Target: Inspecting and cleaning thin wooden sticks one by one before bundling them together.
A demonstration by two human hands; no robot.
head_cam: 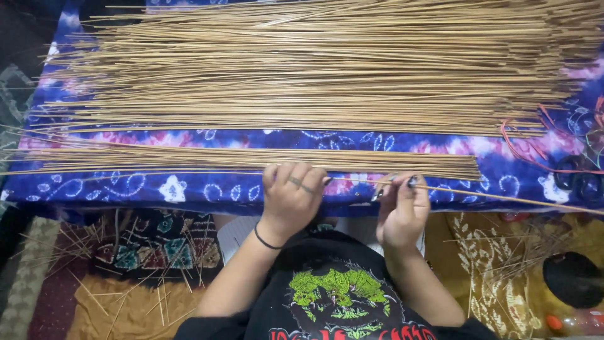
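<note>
A wide layer of long thin tan sticks (314,69) lies across a blue and purple tie-dye cloth (189,189) on a low table. A smaller bundle of sticks (251,157) lies nearer me along the front edge. My left hand (292,198), with rings and a black wrist band, rests fingers-down on the near bundle's edge. My right hand (402,208) pinches a single long stick (503,196) that runs off to the right; a small dark tool seems to sit between its fingers.
Loose stick offcuts litter the patterned floor mats at left (126,271) and right (516,252). Red cords (528,148) and dark ring-shaped things (582,179) lie on the cloth's right end. A black round object (572,280) sits on the floor at right.
</note>
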